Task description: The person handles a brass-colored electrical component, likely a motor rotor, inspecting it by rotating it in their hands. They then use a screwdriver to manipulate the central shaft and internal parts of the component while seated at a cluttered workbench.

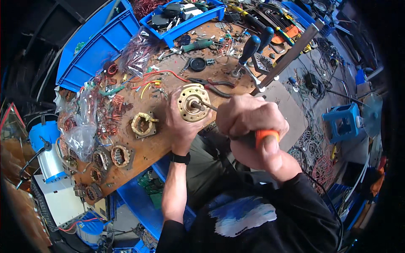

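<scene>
My left hand [182, 131] is wrapped round a gold-coloured round metal motor part [188, 91] near the table's front edge. Its face, ringed with holes and with a short shaft in the middle, is turned up. In my right fist is a screwdriver [266, 135] with an orange handle, the thumb lying along the handle's end. Its thin metal blade reaches leftward to the part's face beside the central shaft; whether the tip sits in a hole or a screw I cannot tell. Pliers [211, 82] with dark red handles lie just beyond the part.
A wound stator [144, 125] lies left of my left hand, with several more at the table's left edge. Blue bins [98, 46] stand at the back left. A tall press with blue-tipped levers [249, 48] rises at the back right. Tangled cables [282, 105] cover the right side.
</scene>
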Demonstrator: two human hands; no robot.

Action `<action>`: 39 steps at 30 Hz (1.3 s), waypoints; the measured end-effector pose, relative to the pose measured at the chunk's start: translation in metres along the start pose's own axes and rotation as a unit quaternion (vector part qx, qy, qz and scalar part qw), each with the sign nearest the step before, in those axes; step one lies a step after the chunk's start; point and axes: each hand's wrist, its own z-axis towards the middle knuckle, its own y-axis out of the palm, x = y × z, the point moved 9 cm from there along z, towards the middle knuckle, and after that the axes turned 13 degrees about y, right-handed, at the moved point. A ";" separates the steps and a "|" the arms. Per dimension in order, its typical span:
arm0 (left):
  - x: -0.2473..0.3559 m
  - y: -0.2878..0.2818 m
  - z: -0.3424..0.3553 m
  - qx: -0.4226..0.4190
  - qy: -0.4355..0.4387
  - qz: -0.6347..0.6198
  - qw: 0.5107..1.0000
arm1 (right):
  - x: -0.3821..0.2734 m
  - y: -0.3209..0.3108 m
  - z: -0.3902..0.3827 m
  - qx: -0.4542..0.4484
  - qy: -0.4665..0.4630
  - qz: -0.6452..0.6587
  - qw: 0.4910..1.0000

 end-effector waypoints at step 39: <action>-0.004 0.003 -0.001 0.001 -0.057 -0.032 0.998 | 0.008 -0.013 0.005 -0.003 0.083 0.047 0.995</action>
